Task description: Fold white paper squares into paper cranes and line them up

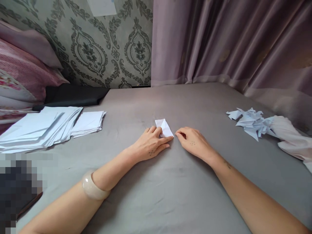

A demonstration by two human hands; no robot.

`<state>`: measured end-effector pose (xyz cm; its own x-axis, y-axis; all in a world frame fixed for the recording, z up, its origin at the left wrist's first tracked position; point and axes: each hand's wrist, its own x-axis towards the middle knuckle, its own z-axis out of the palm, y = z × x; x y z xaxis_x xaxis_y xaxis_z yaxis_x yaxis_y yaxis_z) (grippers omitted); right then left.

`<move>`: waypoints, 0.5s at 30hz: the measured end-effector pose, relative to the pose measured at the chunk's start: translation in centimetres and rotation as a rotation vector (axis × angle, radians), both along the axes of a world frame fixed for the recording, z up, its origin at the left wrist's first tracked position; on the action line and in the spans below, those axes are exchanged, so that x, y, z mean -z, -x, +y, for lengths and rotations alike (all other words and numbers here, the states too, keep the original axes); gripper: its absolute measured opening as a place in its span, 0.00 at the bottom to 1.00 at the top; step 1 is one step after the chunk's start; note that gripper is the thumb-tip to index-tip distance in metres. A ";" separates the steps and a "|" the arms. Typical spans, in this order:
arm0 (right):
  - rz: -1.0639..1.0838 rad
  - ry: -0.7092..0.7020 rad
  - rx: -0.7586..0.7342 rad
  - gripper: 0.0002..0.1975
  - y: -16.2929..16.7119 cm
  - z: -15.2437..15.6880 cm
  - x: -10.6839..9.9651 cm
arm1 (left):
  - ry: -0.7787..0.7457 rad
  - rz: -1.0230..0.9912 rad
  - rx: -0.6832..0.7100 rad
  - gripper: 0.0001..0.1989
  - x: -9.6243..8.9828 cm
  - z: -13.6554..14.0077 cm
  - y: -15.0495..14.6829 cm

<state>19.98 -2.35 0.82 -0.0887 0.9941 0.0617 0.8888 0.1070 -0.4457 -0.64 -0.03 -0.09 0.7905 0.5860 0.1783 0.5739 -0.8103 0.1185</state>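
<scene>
A small white folded paper (166, 130) lies on the grey cloth in front of me, with crease lines across its face. My left hand (151, 143) rests over its near left side. The curled fingers and the thumb press it down, the thumb reaching along its near edge to the right corner. Part of the paper is hidden beneath that hand. Just right of this corner is my right hand (191, 142), thumb and fingertips drawn together, a narrow gap from the paper. Nothing shows between its fingers.
Stacks of larger white paper sheets (41, 126) and smaller white paper squares (88, 123) lie at left, near a black folded cloth (78, 95). Several folded paper shapes (253, 122) are heaped at right, beside a pale cloth (292, 138). A purple curtain (175, 42) hangs behind.
</scene>
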 end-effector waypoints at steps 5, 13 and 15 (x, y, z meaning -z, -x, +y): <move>0.240 -0.009 0.091 0.11 1.3 0.4 0.9 | 0.057 -0.168 -0.033 0.17 0.7 0.6 0.4; 0.403 0.019 0.122 0.13 1.6 1.4 2.2 | 0.094 -0.267 -0.116 0.10 1.4 1.1 0.7; 0.410 -0.041 0.071 0.10 1.6 1.4 2.1 | 0.019 -0.348 -0.193 0.13 1.2 1.1 0.7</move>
<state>18.36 -0.91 -1.30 0.0203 0.9929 0.1175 0.6444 0.0769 -0.7609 -1.34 1.03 -1.32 0.5595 0.7237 0.4041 0.6385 -0.6872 0.3465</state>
